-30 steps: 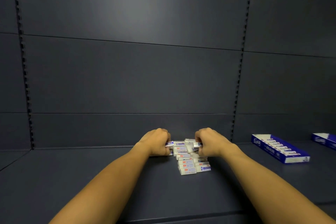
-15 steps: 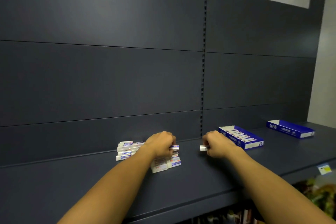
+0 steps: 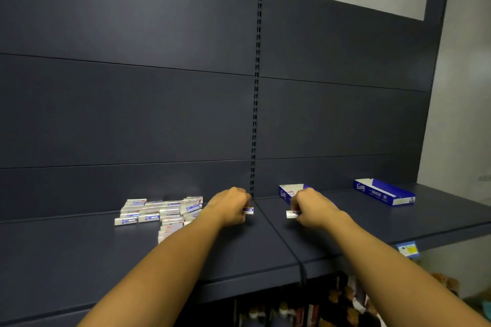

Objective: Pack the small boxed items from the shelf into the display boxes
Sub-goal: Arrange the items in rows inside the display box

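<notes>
At the lower left of centre, a pile of small boxes lies on the dark shelf. Most lie flat with their long sides running left to right; a few at the near edge are partly hidden behind the left forearm, and their print is too blurred to read. Just right of the pile, the left hand is curled into a fist around a small box, of which only the right end pokes out, pointing right; the rest is hidden inside the fingers. Right of the shelf seam, the right hand is likewise curled, pinching another small box whose white end sticks out to the left. Directly behind this hand sits a blue display box, mostly covered by the hand, so its contents cannot be made out. Farther right, near the back panel, a second blue display box lies with its long side slanting toward the lower right.
</notes>
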Demonstrator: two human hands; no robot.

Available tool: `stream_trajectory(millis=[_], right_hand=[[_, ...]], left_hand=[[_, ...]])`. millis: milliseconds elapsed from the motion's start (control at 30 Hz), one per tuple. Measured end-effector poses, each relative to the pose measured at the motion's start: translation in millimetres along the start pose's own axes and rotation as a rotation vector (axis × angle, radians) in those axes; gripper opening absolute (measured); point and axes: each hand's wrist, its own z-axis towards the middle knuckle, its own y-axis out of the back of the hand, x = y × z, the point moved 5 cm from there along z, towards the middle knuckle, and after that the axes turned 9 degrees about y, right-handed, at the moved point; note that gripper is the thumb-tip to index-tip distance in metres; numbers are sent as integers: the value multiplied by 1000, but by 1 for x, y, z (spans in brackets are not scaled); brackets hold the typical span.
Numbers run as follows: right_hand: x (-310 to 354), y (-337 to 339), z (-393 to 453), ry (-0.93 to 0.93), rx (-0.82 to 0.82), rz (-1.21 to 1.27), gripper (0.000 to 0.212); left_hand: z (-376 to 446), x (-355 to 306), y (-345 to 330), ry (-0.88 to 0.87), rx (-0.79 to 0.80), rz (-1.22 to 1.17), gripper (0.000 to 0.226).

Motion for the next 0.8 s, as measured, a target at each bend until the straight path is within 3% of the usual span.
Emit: stream_trajectory(millis=[300,800], right_hand=[[-51,-7,-28,30,8,41,25],[-133,-24,-14,-27,-12,62,15]], left_hand=[[10,-68,-7,23,-13,53,23],[86,-107,-24,24,-31,69,25]])
